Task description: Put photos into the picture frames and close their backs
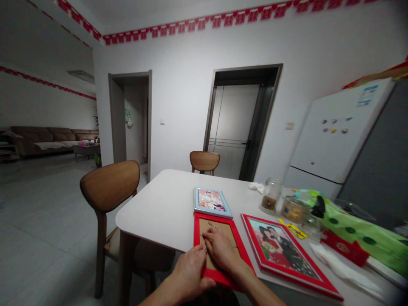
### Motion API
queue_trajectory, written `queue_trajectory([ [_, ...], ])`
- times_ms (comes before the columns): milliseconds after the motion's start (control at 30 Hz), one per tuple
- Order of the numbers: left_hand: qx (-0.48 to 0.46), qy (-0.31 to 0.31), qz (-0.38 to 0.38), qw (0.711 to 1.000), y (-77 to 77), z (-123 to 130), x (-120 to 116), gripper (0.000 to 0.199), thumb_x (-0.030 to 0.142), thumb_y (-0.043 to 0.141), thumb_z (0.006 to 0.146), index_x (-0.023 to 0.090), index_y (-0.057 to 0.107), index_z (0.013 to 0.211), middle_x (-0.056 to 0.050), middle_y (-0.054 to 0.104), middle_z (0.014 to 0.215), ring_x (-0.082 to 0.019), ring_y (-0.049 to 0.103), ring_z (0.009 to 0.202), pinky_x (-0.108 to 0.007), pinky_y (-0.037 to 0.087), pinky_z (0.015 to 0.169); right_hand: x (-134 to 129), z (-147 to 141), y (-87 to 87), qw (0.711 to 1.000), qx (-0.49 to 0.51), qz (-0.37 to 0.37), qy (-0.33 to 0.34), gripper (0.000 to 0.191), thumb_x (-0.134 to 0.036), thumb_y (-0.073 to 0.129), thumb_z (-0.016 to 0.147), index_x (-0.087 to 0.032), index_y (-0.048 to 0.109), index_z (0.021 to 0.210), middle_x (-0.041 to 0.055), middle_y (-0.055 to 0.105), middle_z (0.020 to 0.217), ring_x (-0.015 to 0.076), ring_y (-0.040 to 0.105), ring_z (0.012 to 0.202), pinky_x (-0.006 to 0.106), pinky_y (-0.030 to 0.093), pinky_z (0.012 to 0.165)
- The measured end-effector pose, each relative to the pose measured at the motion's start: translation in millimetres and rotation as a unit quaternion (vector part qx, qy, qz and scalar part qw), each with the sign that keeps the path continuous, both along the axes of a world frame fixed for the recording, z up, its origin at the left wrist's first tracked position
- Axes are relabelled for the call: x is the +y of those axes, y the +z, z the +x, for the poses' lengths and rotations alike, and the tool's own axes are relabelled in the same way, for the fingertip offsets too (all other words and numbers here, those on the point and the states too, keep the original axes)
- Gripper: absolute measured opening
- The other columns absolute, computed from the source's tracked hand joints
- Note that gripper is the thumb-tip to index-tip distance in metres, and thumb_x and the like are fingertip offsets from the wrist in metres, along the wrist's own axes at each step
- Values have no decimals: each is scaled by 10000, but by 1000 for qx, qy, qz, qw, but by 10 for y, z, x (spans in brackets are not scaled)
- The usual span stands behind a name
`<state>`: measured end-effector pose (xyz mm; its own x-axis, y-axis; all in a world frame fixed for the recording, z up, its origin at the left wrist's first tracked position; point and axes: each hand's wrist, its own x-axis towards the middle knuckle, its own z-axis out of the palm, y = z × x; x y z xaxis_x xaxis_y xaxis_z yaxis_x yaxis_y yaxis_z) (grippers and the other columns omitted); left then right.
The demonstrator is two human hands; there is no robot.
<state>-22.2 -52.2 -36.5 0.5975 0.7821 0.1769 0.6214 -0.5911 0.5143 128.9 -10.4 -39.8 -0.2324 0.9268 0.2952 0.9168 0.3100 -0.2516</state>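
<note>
Red frame (pixel 234 231) under L+R fingers (pixel 208 242)

White room with grey tiled floor (pixel 54 204), dim and evenly lit. A red patterned border (pixel 191 25) runs along the upper walls (pixel 181 85). Two dark-framed openings stand ahead, the right one holding a closed door (pixel 237 114). Wooden chairs (pixel 111 187) stand at a white bench (pixel 159 204). Far left, a brown sofa (pixel 51 136); at right, a white refrigerator (pixel 331 131).
</note>
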Motion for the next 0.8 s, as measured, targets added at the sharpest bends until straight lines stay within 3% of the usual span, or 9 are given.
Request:
queue_trajectory([
  [300,-23,1,3,1000,-10,-26,-16,601,359,648,610,168,441,1140,-69,490,1154,-220,463,1031,-265,349,898,39,27,-49,999,35,0,17,266,-185,392,750,-226,643,828,28,602,857,145,507,859,231,334,748],
  [433,-5,9,-13,1000,-54,-37,-10,535,376,636,614,159,484,1080,-83,482,1167,-237,448,1052,-284,340,904,246,142,-83,995,62,-13,-73,303,-243,404,750,-176,612,961,64,623,954,150,534,897,221,346,774],
  [600,-7,2,-37,999,-81,-56,-9,576,380,624,624,165,450,1129,-85,430,1239,-251,378,1133,-301,281,957,524,279,-132,982,68,-36,-170,262,-325,432,738,-175,646,733,77,657,746,174,581,697,247,373,601],
  [800,-12,-5,-40,999,-93,-34,29,649,367,673,583,142,446,1147,-98,426,1248,-254,364,1153,-288,274,974,750,319,-166,964,85,-51,-248,244,-390,485,701,-189,625,697,85,656,738,178,579,652,246,339,510],
])
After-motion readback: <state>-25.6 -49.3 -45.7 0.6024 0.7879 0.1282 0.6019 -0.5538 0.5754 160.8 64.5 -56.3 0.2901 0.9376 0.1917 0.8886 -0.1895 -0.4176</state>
